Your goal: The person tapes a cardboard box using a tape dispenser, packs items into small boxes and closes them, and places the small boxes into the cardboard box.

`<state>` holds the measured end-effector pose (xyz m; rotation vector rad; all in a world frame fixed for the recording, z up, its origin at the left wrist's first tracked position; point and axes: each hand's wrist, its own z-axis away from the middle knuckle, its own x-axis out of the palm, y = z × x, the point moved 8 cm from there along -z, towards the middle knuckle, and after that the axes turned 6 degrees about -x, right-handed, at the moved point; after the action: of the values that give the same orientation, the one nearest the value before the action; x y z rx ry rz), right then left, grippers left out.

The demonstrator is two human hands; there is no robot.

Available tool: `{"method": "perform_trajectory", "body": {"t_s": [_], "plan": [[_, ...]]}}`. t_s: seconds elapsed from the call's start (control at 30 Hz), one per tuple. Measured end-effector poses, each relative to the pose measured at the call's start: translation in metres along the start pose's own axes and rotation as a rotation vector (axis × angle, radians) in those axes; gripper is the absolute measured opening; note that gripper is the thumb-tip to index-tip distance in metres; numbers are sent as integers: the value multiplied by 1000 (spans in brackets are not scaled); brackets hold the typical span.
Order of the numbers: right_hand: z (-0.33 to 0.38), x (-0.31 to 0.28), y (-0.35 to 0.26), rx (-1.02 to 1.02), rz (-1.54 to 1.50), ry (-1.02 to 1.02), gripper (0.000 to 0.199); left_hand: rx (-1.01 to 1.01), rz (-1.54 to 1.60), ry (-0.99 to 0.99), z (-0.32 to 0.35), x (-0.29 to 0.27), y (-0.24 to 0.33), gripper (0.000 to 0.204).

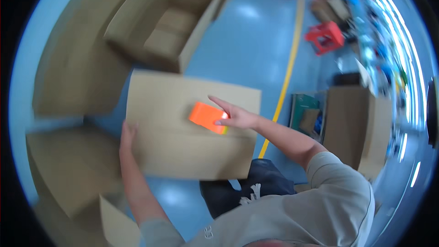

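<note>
A closed cardboard box point(173, 151) is in front of me at the middle, with a seam running across its top. My left hand point(128, 133) grips its left edge, the fingers partly hidden and blurred. Over the right half of the top, my right hand point(238, 117) is closed on a bright orange, block-shaped plastic tool point(206, 116) with a small yellow-green part at its near end. The thumb presses on the tool and one finger stretches out past it. The other fingers are hard to make out.
A large open carton point(171, 27) stands beyond the box, and another cardboard carton point(73, 164) is at left. To the right are an upright carton point(345, 123), a green box point(302, 110) and a red plastic stool point(325, 37). A yellow line point(287, 77) crosses the blue floor.
</note>
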<state>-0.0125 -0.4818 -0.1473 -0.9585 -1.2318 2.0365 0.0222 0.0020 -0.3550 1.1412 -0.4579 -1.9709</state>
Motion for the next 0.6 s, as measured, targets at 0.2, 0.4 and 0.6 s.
{"method": "perform_trajectory", "body": {"t_s": [0.2, 0.4, 0.6], "plan": [[-99, 118, -2, -14, -500, -529, 91, -49, -218, 122, -8, -4, 32, 81], [-105, 150, 28, 51, -262, -599, 90, -216, -218, 55, 21, -2, 21, 87], [-92, 148, 30, 114, -108, -510, 90, 149, -405, 612, 54, 1, 71, 71]]}}
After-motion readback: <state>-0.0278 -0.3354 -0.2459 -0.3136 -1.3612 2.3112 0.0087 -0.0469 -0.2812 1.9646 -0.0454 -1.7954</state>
